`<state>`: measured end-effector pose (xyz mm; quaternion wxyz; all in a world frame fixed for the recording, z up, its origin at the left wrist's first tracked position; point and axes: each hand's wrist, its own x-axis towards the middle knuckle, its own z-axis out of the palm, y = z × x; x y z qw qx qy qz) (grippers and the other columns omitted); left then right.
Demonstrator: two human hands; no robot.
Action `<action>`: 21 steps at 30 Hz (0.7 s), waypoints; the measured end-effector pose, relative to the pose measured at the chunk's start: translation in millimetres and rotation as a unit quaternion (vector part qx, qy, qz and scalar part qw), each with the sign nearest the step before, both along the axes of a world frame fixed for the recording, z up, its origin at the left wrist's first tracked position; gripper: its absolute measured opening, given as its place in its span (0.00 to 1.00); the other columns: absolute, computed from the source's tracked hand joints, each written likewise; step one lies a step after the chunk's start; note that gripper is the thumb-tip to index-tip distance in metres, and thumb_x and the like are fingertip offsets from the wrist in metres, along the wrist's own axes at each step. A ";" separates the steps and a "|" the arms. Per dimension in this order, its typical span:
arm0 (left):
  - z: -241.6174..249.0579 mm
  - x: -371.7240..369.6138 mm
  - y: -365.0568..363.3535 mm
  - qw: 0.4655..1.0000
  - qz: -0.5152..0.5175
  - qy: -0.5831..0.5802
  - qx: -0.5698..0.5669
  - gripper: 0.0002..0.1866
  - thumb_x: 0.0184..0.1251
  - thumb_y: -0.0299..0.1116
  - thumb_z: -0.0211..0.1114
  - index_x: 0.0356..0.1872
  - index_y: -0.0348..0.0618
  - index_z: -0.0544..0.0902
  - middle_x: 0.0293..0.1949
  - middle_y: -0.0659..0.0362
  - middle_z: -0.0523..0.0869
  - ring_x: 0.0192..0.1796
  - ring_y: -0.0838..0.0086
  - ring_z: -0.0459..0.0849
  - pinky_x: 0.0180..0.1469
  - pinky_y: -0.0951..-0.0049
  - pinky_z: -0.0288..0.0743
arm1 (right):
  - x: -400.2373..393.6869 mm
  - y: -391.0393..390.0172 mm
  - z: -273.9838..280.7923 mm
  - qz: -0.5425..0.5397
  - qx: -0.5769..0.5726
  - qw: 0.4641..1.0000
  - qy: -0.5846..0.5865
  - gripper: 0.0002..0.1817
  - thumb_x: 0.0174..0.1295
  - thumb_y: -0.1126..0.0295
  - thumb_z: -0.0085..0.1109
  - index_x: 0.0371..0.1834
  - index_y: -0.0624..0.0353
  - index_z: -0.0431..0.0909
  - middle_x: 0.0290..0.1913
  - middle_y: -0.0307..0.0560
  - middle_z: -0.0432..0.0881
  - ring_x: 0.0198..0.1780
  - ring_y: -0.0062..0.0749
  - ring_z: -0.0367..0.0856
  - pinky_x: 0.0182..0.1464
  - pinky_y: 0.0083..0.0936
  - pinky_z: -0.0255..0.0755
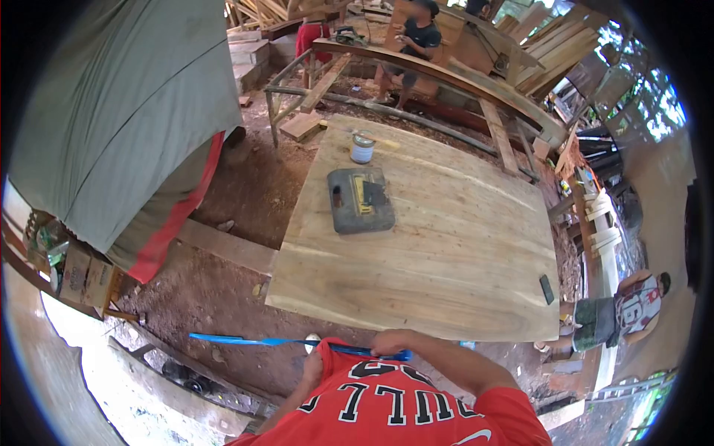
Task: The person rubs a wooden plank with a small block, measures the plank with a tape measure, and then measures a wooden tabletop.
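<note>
Across the front of my red jersey runs a long blue strap, its free end stretching out to the left. My right hand is closed around the strap near its right end, close to the board's front edge. My left hand is closed at the left edge of the jersey, seemingly on a fold of its cloth. Ahead of both hands lies a large wooden board. On it are a dark tool case with yellow parts, a paint can and a small dark block.
A grey tarp with a red border hangs at the left. Behind the board stands a wooden frame. One person sits behind it, and another person stands at the right. Cardboard boxes sit at lower left.
</note>
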<state>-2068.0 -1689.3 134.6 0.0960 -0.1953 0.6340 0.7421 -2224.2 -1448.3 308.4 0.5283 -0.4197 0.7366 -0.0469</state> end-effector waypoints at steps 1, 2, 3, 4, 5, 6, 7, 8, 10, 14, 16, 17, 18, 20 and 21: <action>7.0 -0.2 -0.8 1.000 0.012 0.004 -0.004 0.16 0.66 0.30 0.50 0.48 0.39 0.83 0.46 0.45 0.86 0.50 0.55 0.85 0.49 0.61 0.77 | 0.0 16.3 3.9 0.032 0.000 0.999 -0.011 0.23 0.69 0.53 0.49 0.51 0.61 0.81 0.48 0.62 0.84 0.51 0.60 0.82 0.53 0.48 0.74; 16.2 -1.1 -1.5 1.000 0.023 0.008 -0.009 0.16 0.66 0.30 0.51 0.49 0.39 0.83 0.45 0.45 0.86 0.49 0.55 0.85 0.49 0.61 0.77 | 3.9 32.8 17.4 -0.005 0.022 1.000 -0.008 0.23 0.69 0.52 0.49 0.52 0.59 0.81 0.49 0.62 0.84 0.51 0.59 0.82 0.53 0.48 0.74; 49.6 -4.5 -1.6 0.999 0.036 -0.008 -0.012 0.16 0.66 0.31 0.51 0.49 0.39 0.83 0.45 0.46 0.87 0.49 0.55 0.85 0.50 0.61 0.77 | 7.7 50.2 31.9 -0.043 0.044 0.998 -0.004 0.24 0.70 0.51 0.48 0.53 0.58 0.81 0.49 0.62 0.84 0.51 0.58 0.82 0.54 0.48 0.74; 68.6 -7.3 -1.7 0.998 0.050 -0.025 -0.015 0.16 0.67 0.31 0.52 0.49 0.39 0.83 0.45 0.46 0.87 0.48 0.55 0.86 0.50 0.62 0.77 | 9.1 71.3 36.7 -0.064 0.064 0.996 -0.017 0.24 0.70 0.50 0.48 0.53 0.57 0.81 0.50 0.61 0.84 0.51 0.56 0.82 0.54 0.47 0.73; 68.3 -5.4 -3.3 0.998 0.038 -0.003 -0.058 0.16 0.66 0.31 0.52 0.48 0.39 0.83 0.45 0.47 0.87 0.48 0.55 0.86 0.49 0.61 0.77 | 13.0 93.1 40.8 -0.084 0.084 0.992 -0.030 0.24 0.69 0.49 0.49 0.52 0.56 0.81 0.50 0.60 0.84 0.51 0.54 0.82 0.54 0.46 0.73; 67.2 -2.8 -6.5 0.994 0.025 0.019 -0.102 0.16 0.66 0.31 0.52 0.47 0.38 0.84 0.45 0.47 0.87 0.47 0.55 0.86 0.49 0.61 0.77 | 17.7 112.9 53.6 -0.101 0.100 0.989 -0.048 0.24 0.69 0.48 0.49 0.52 0.55 0.82 0.49 0.58 0.85 0.50 0.51 0.82 0.53 0.45 0.73; 66.4 -1.1 -9.6 0.988 0.012 0.041 -0.146 0.15 0.66 0.31 0.52 0.47 0.38 0.84 0.44 0.47 0.87 0.47 0.56 0.86 0.48 0.61 0.77 | 20.3 134.4 64.2 -0.119 0.115 0.984 -0.064 0.24 0.69 0.48 0.49 0.52 0.54 0.82 0.48 0.55 0.85 0.49 0.47 0.82 0.53 0.44 0.72; 66.2 0.4 -13.0 0.983 -0.001 0.033 -0.183 0.15 0.65 0.31 0.52 0.46 0.38 0.84 0.44 0.47 0.87 0.46 0.55 0.86 0.48 0.61 0.77 | 25.9 162.7 63.1 -0.145 0.137 0.977 -0.080 0.23 0.69 0.48 0.50 0.52 0.53 0.82 0.47 0.52 0.85 0.49 0.44 0.81 0.53 0.43 0.71; 67.0 2.6 -19.2 0.966 -0.027 0.016 -0.258 0.15 0.64 0.31 0.52 0.45 0.38 0.84 0.44 0.47 0.87 0.46 0.55 0.86 0.46 0.60 0.78 | 39.6 219.6 54.5 -0.154 0.177 0.967 -0.101 0.23 0.69 0.47 0.51 0.53 0.51 0.82 0.47 0.46 0.85 0.50 0.37 0.79 0.56 0.41 0.69; 31.6 5.9 -18.3 0.998 0.062 -0.009 -0.032 0.14 0.61 0.30 0.53 0.42 0.40 0.85 0.42 0.45 0.86 0.42 0.52 0.85 0.43 0.60 0.78 | 48.8 290.0 47.3 -0.197 0.270 0.928 -0.165 0.24 0.68 0.44 0.53 0.53 0.50 0.83 0.50 0.43 0.85 0.52 0.33 0.77 0.59 0.39 0.67; -15.0 13.9 -22.5 0.996 0.023 0.035 -0.075 0.12 0.60 0.29 0.53 0.39 0.41 0.84 0.40 0.45 0.85 0.40 0.51 0.84 0.42 0.59 0.78 | 48.4 268.8 55.4 -0.238 0.230 0.933 -0.140 0.26 0.68 0.43 0.54 0.55 0.51 0.83 0.53 0.46 0.84 0.54 0.35 0.77 0.60 0.39 0.67; -16.6 14.9 -22.0 0.990 -0.006 0.054 -0.126 0.11 0.60 0.29 0.53 0.38 0.41 0.84 0.38 0.46 0.85 0.39 0.51 0.83 0.42 0.58 0.78 | 47.8 247.8 62.3 -0.257 0.209 0.935 -0.128 0.27 0.68 0.42 0.54 0.56 0.52 0.83 0.55 0.47 0.84 0.55 0.36 0.77 0.61 0.39 0.67; -18.8 15.2 -21.9 0.987 -0.025 0.062 -0.147 0.10 0.60 0.29 0.54 0.37 0.41 0.83 0.38 0.46 0.85 0.39 0.51 0.83 0.41 0.58 0.77 | 40.1 212.4 80.5 -0.266 0.192 0.936 -0.127 0.31 0.67 0.41 0.54 0.59 0.56 0.81 0.62 0.52 0.81 0.61 0.39 0.76 0.64 0.40 0.66; -31.3 12.2 -19.3 0.988 -0.041 0.068 -0.134 0.09 0.59 0.29 0.54 0.35 0.40 0.82 0.37 0.46 0.84 0.39 0.51 0.82 0.41 0.56 0.77 | 23.7 132.7 113.4 -0.245 0.149 0.951 -0.116 0.34 0.68 0.39 0.52 0.62 0.58 0.79 0.65 0.55 0.78 0.66 0.45 0.75 0.67 0.41 0.65; -42.5 11.1 -15.4 0.991 -0.041 0.067 -0.112 0.08 0.59 0.29 0.54 0.34 0.40 0.81 0.36 0.47 0.84 0.38 0.51 0.82 0.41 0.56 0.76 | 20.2 117.0 67.5 -0.160 0.105 0.978 -0.083 0.34 0.70 0.40 0.48 0.60 0.60 0.79 0.65 0.59 0.77 0.65 0.53 0.75 0.67 0.45 0.66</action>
